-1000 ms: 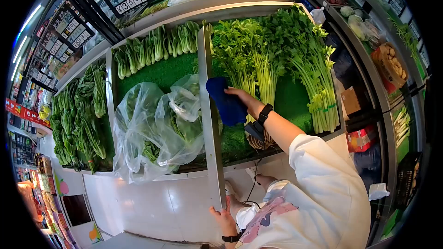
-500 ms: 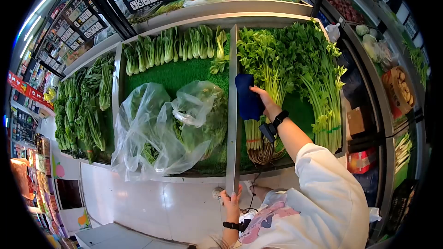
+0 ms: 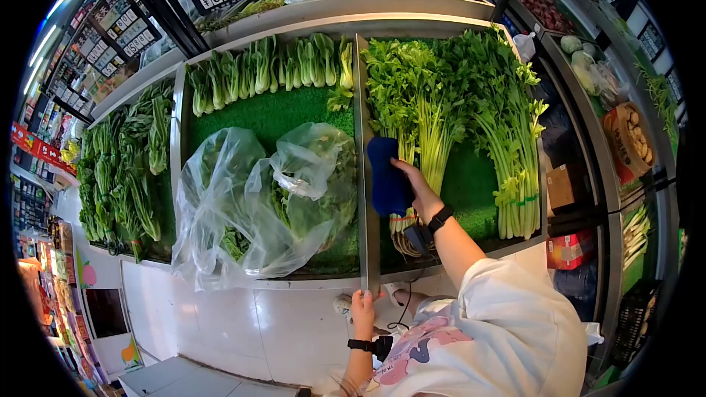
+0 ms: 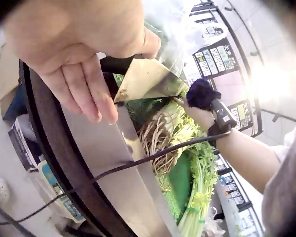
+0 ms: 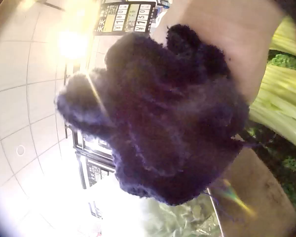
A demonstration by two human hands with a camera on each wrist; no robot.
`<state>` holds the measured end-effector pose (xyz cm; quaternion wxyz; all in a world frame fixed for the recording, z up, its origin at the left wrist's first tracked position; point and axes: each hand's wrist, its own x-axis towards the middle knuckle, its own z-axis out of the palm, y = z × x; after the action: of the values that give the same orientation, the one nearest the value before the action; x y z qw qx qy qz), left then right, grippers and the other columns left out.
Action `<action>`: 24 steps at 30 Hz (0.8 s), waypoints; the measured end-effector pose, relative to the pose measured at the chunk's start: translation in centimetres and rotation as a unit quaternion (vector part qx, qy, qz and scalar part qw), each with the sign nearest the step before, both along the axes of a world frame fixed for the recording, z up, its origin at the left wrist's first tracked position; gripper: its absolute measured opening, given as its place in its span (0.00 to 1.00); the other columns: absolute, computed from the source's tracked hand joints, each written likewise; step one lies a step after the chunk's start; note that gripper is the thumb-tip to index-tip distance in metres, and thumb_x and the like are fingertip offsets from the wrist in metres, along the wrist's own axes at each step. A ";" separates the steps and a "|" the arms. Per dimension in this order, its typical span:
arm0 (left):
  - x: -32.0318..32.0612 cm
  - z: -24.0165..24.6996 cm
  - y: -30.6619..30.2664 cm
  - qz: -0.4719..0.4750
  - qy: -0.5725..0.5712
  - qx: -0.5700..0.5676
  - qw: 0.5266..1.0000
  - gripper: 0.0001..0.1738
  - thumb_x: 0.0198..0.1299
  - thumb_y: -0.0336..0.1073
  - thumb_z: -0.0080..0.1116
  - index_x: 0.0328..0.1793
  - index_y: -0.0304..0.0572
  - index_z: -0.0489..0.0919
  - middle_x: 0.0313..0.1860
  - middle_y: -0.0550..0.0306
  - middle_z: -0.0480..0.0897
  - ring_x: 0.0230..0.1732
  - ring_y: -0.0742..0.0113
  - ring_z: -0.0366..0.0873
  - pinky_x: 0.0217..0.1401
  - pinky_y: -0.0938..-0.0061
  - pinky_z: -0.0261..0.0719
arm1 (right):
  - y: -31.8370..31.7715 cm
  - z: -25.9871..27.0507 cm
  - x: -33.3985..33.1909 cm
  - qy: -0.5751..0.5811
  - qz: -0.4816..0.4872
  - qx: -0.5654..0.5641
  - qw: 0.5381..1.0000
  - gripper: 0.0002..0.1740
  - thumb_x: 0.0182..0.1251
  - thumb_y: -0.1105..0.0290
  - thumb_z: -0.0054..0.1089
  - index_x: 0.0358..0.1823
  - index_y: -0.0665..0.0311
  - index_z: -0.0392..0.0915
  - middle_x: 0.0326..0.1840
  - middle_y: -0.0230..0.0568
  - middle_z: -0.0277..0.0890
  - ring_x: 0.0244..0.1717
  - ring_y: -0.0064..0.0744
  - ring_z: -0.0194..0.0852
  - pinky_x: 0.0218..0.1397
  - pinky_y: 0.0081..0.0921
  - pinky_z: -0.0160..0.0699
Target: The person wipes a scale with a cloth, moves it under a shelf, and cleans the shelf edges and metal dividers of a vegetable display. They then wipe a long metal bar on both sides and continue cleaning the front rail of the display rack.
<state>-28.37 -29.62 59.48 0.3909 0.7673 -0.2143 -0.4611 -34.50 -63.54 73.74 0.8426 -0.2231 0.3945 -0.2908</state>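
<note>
A dark blue cloth (image 3: 388, 176) is held in my right hand (image 3: 418, 191), against the right side of the metal divider (image 3: 361, 110), over the lower celery stalks. The right wrist view shows the bunched cloth (image 5: 172, 118) covering most of the fingers. My left hand (image 3: 362, 312) is at the divider's near end. In the left wrist view, this hand (image 4: 89, 39) has its fingers extended down over the metal edge, touching it near the divider's end (image 4: 150, 81); the thumb's contact is unclear. Celery (image 3: 441, 103) with roots lies right of the divider.
Left of the divider, a clear plastic bag (image 3: 235, 213) covers greens, with a row of bok choy (image 3: 257, 66) behind. Leafy bunches (image 3: 121, 184) fill the far-left section. A black cable (image 4: 153, 157) crosses the left wrist view. Cardboard boxes stand at the right.
My right hand and the cloth have moved nearer along the divider, towards its front end. My left hand has come up to that end from just below it. The head view has shifted.
</note>
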 end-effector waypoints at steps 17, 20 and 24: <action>3.4 6.9 -3.0 -0.257 -0.270 0.099 0.923 0.31 0.62 0.64 0.43 0.39 0.41 0.78 0.32 0.43 0.82 0.36 0.43 0.80 0.37 0.54 0.75 | -6.7 -6.8 3.5 -0.254 -0.162 -0.029 0.953 0.19 0.67 0.55 0.56 0.50 0.63 0.76 0.45 0.41 0.81 0.45 0.40 0.80 0.54 0.39 0.77; 4.4 11.2 -4.9 -0.335 -0.301 0.153 0.880 0.29 0.61 0.61 0.48 0.41 0.39 0.78 0.35 0.44 0.81 0.39 0.42 0.79 0.39 0.56 0.76 | -6.4 -6.2 3.4 -0.281 -0.211 -0.028 0.936 0.20 0.67 0.53 0.56 0.49 0.62 0.76 0.45 0.40 0.81 0.44 0.40 0.80 0.54 0.39 0.78; 5.9 15.3 -11.5 -0.250 -0.317 -0.067 0.912 0.21 0.61 0.48 0.56 0.47 0.34 0.76 0.40 0.41 0.79 0.43 0.41 0.77 0.43 0.58 0.75 | -6.8 -7.4 3.8 -0.393 -0.253 -0.049 0.883 0.21 0.67 0.50 0.54 0.47 0.61 0.77 0.43 0.39 0.81 0.44 0.39 0.80 0.50 0.39 0.79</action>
<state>-22.51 -41.11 74.80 0.2250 0.7664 -0.5421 -0.2609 -30.69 -70.37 66.36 0.8142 -0.0245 0.0597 -0.5769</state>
